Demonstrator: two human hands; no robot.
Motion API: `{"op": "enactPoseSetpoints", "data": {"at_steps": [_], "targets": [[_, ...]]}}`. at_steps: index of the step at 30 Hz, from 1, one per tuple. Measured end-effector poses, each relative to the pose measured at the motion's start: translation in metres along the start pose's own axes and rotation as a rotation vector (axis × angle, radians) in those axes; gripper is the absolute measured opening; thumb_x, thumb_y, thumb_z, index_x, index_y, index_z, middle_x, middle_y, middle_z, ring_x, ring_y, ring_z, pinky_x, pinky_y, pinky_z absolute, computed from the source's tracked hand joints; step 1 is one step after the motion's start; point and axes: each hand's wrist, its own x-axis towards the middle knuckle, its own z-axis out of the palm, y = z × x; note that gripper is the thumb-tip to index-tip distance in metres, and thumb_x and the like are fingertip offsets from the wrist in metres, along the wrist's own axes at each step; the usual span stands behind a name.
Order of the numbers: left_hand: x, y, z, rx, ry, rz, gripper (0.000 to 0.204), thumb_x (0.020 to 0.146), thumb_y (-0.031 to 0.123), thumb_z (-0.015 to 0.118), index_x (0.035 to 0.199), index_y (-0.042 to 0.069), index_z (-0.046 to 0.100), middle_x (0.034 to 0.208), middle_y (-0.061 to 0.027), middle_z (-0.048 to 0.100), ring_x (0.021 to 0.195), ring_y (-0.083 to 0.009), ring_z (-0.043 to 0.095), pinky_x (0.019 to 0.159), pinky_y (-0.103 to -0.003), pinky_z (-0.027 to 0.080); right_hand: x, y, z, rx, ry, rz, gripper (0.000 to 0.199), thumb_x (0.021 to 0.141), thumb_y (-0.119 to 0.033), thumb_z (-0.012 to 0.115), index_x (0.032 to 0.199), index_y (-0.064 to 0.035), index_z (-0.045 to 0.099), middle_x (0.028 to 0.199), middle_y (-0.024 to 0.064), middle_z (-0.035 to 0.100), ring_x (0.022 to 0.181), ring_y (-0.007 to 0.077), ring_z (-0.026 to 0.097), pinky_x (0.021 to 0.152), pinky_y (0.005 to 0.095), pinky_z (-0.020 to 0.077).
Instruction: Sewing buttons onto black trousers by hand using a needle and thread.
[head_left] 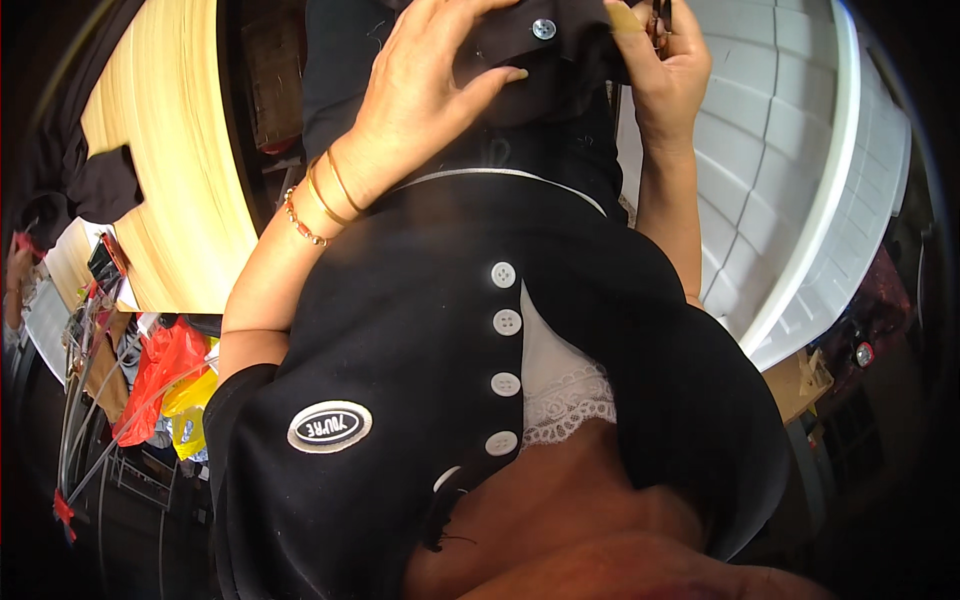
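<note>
One readable text: short lettering on the black-and-white oval patch (330,427), 8 o'clock, on the black top (400,330). Small mark on the yellow bag (187,410), farther out at 8 o'clock, too small to read.

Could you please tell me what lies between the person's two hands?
In the head view, dark fabric with a round, shiny button on it lies between the left hand and the right hand.

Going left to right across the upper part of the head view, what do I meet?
Wooden table, left hand, shiny button on dark cloth, right hand, white plastic tub.
</note>
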Motion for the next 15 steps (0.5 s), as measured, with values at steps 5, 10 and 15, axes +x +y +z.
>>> {"op": "enactPoseSetpoints", "data": {"at_steps": [5,10,15], "targets": [[0.003,0.005,0.0,-0.06,0.03,0.079,0.056,0.076,0.001,0.078,0.127,-0.002,0.053,0.118,-0.02,0.055,0.11,-0.0375,0.057,0.095,-0.038,0.048,0.007,0.004,0.028,-0.296,0.015,-0.324,0.048,0.082,-0.003,0.081,0.126,0.0017,0.061,0.076,-0.0085,0.05,0.061,-0.0011,0.039,0.054,0.0151,0.028],[-0.027,-0.007,-0.003,-0.336,0.046,-0.33,0.032,0.086,0.004,0.075,0.116,0.001,0.066,0.107,-0.0034,0.065,0.095,-0.0101,0.062,0.086,-0.025,0.05,0.005,0.032,0.011,-0.262,0.072,-0.244,0.005,0.091,0.001,0.07,0.094,0.0002,0.067,0.076,-0.0082,0.056,0.063,-0.0015,0.046,0.055,0.0145,0.033],[-0.028,-0.004,-0.013,-1.06,-0.398,-0.839,0.04,0.104,0.029,0.051,0.122,-0.004,0.065,0.111,-0.0129,0.071,0.09,-0.0103,0.067,0.08,-0.022,0.054,-0.012,0.035,-0.032,-0.081,0.141,-0.206,0.019,0.092,-0.003,0.066,0.108,0.0064,0.069,0.084,0.0025,0.068,0.065,0.0055,0.057,0.059,0.0194,0.0434]]}}
